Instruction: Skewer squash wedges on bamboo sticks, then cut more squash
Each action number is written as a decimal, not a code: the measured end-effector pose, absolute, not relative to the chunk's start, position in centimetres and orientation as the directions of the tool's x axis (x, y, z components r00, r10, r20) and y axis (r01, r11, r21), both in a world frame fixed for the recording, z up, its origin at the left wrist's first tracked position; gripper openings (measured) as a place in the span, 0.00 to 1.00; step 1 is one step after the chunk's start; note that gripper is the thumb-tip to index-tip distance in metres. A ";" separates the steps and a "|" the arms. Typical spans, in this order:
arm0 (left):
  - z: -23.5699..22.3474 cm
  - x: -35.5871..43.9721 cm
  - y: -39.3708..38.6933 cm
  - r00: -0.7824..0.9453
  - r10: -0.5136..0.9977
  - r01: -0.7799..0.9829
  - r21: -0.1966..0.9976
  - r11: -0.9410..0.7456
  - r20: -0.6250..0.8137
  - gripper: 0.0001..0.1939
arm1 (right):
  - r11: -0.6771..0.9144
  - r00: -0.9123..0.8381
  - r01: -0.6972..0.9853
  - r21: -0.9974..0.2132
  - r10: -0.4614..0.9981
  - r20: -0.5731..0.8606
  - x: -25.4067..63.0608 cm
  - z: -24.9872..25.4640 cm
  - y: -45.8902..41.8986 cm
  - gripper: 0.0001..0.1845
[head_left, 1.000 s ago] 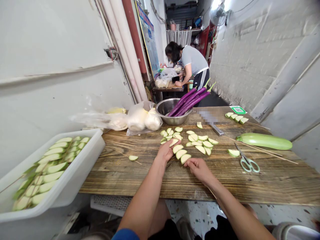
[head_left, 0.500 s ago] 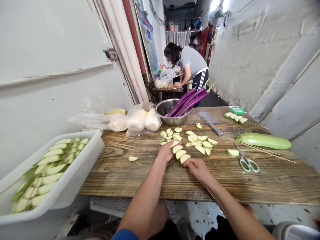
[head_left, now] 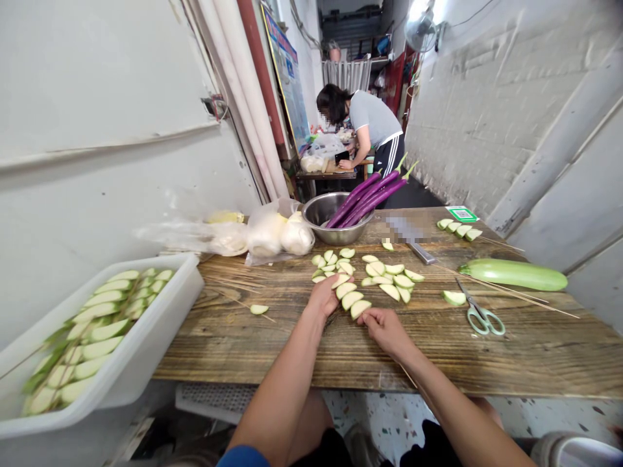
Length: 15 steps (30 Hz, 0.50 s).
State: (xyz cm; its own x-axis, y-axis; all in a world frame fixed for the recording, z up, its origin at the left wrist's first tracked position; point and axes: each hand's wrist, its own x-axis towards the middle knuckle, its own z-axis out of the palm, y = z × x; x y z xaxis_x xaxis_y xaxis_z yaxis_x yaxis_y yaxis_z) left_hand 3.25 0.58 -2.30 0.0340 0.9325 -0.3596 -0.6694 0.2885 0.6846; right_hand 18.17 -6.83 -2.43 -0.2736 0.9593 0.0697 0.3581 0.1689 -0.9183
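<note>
Between my hands is a row of half-moon zucchini slices [head_left: 349, 299], pale with green rims, threaded in line. My left hand [head_left: 323, 298] is closed around the far end of the row, its fingers partly hidden behind the slices. At the near end, my right hand [head_left: 387, 329] pinches by the lowest slice. A thin bamboo skewer [head_left: 407, 375] comes out below that hand, its middle hidden by the palm. Just beyond the hands lie loose zucchini slices [head_left: 389, 277] in two piles.
At left stands a white tub [head_left: 187, 279] of skewered slices. Behind are bagged goods [head_left: 280, 230] and a steel bowl [head_left: 316, 217] of eggplants [head_left: 363, 201]. A knife [head_left: 421, 253], whole zucchini [head_left: 513, 274] and scissors [head_left: 481, 318] lie right. A person [head_left: 374, 120] bends over another table.
My hands and the threaded slices stay almost exactly in place. The person at the back has shifted slightly left.
</note>
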 end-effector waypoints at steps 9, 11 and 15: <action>-2.3 3.3 0.6 0.034 0.929 -0.676 0.676 0.294 -0.370 0.07 | 0.211 -0.293 0.390 -0.896 0.951 0.096 18.2 -2.6 -6.7 0.16; -2.3 3.3 0.6 0.033 0.926 -0.673 0.677 0.298 -0.376 0.07 | 0.216 -0.297 0.395 -0.893 0.950 0.098 18.2 -2.7 -6.7 0.16; -1.4 3.2 0.4 0.032 0.946 -0.684 0.683 0.257 -0.324 0.06 | 0.226 -0.257 0.414 -0.882 0.958 0.125 17.9 -2.8 -6.8 0.16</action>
